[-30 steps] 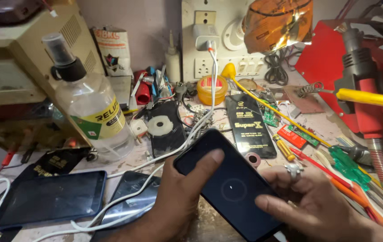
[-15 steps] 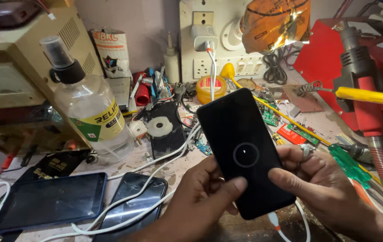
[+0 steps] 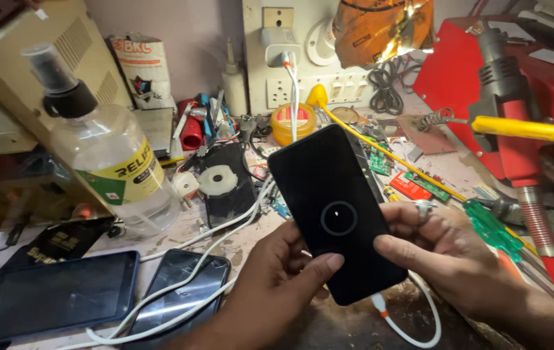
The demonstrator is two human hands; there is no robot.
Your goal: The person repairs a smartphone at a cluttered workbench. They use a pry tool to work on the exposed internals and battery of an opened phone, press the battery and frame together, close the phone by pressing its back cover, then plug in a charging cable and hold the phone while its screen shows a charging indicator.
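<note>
Head cam view, looking down at a really cluttered repair bench. Both hands are on a black phone (image 3: 335, 210) held up just above the bench, dead centre of the shot, tilted so its top end points to about 11 o'clock. The screen is dark except for a small ring with a dot in the middle.

Left hand (image 3: 277, 285) comes in from 6 o'clock, fingers curled under the phone's lower left edge, thumb pressed flat on the glass near the bottom. Right hand (image 3: 449, 253) comes in from 4 o'clock, gripping the right edge with the thumb laid across the screen; there's a ring on one finger. So both hands are closed around the phone, not spread.

A white cable (image 3: 413, 324) plugs into the phone's bottom end and loops off toward 5 o'clock.

Around it: a clear spray bottle (image 3: 112, 162) with a black pump top at 9 o'clock, a dark tablet (image 3: 50, 295) lying flat at 8 o'clock with another black handset (image 3: 183, 291) just beside it, a white wall charger (image 3: 277, 42) at 12 o'clock, and green-handled screwdrivers (image 3: 494, 227) at 3 o'clock.
</note>
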